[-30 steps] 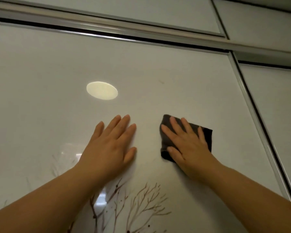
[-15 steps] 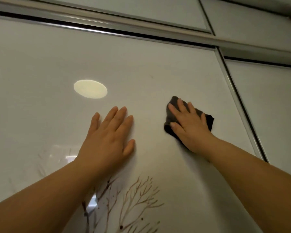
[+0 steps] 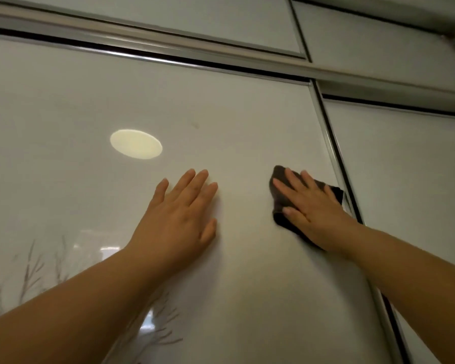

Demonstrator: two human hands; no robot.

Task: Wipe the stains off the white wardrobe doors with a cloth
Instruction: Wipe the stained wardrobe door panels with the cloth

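- Right hand (image 3: 314, 208): fingers straight and spread, pressed flat on the cloth (image 3: 278, 203); nothing pinched or gripped.
- Cloth: dark brown, crumpled, flat against the white wardrobe door (image 3: 247, 106), near its right edge. Its far corner lies just beside the vertical metal strip (image 3: 329, 145).
- Left hand (image 3: 184, 208): palm flat on the bare door, fingers extended and close together, holding nothing; apart from the cloth, to its left.
- Small faint mark (image 3: 195, 125) on the door, above and between the hands, not covered by either.
- Oval light reflection (image 3: 136, 144) up-left of the left hand.
- Brown branch print (image 3: 163, 324) low on the door, partly hidden by the left forearm.
- Second door panel (image 3: 405, 179) beyond the strip; metal top rail (image 3: 168, 46) across the top.
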